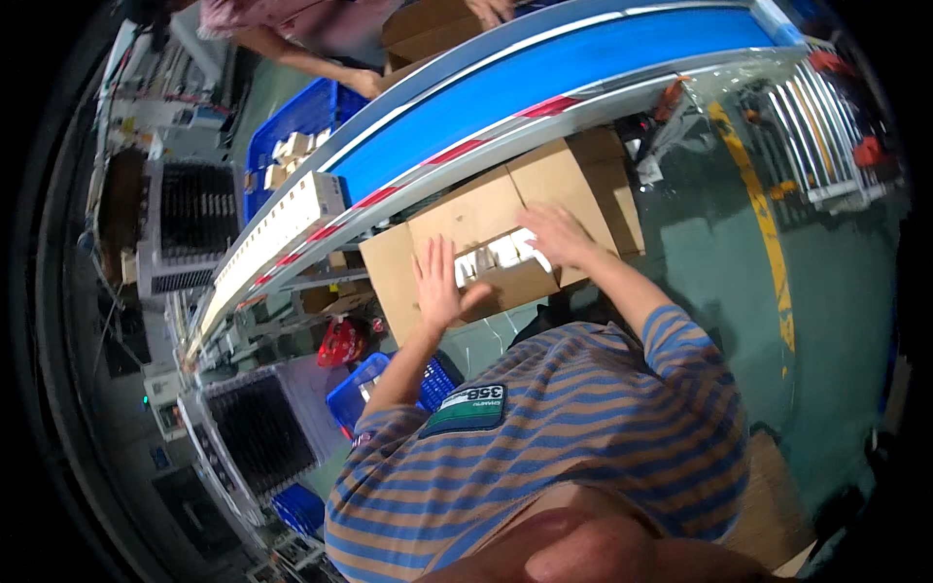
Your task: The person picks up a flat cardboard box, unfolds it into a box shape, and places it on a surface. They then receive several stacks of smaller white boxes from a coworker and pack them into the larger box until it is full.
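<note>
In front of me stands a brown cardboard box with its flaps spread. Several small white cartons show through the gap between the flaps. My left hand lies on the box's left side, fingers stretched out and thumb pointing toward the gap. At the right end of the gap is my right hand, fingers extended and slightly blurred, over the flap and next to the white cartons. I see nothing held in either hand.
Beyond the box runs a blue conveyor belt with a row of white cartons at its left end. Across it, a co-worker's hand is near a blue crate. A blue basket sits left of me; metal rollers stand far right.
</note>
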### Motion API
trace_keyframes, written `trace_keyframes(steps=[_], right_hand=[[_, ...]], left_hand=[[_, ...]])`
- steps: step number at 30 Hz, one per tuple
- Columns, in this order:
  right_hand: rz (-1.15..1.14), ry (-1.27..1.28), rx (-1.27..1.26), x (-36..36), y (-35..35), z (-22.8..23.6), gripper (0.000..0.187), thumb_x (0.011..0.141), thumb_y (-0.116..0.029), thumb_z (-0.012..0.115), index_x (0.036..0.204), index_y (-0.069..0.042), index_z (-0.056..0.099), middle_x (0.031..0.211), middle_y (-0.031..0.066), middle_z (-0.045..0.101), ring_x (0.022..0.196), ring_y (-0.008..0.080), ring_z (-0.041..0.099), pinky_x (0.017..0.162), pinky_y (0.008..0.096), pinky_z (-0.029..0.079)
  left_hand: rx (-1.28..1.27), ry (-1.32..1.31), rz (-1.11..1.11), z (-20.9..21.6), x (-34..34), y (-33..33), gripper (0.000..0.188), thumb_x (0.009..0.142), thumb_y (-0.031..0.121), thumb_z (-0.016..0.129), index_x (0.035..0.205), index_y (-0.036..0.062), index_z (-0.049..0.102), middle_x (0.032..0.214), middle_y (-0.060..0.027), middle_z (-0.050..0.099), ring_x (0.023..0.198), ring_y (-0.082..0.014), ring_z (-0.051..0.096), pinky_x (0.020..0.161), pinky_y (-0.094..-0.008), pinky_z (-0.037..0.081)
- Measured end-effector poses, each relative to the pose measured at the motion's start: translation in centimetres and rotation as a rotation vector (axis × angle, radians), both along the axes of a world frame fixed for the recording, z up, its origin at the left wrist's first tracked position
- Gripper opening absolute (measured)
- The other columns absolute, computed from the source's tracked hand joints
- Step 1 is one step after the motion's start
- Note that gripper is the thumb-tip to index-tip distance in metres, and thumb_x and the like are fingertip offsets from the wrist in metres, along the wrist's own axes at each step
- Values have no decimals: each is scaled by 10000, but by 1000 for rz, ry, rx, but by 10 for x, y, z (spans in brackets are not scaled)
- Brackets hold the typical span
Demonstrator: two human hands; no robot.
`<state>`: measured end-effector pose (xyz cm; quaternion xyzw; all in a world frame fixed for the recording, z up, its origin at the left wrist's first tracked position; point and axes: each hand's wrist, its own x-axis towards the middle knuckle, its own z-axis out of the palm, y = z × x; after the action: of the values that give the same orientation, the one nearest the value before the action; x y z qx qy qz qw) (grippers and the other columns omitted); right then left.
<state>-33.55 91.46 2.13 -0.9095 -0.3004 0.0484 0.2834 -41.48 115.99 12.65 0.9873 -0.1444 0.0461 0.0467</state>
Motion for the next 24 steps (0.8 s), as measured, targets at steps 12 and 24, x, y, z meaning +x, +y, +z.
trace_keyframes(steps=[12,24], right_hand=[[-20,227,221,-39,53,87,705,908,-441,467,1423,-7,256,1467,203,263,1374,311,232,1110,425,205],[-152,40,-222,67,120,45,601,831,-548,500,1065,2,565,998,174,598,992,298,552,904,441,390]], left_hand=[[-114,55,49,-80,27,18,802,783,552,568,1368,40,371,1462,-180,286,1369,-364,211,1045,-634,124],[-995,613,795,-17,-64,166,345,840,182,664,1082,-59,614,1023,-91,656,911,-195,617,810,-323,488]])
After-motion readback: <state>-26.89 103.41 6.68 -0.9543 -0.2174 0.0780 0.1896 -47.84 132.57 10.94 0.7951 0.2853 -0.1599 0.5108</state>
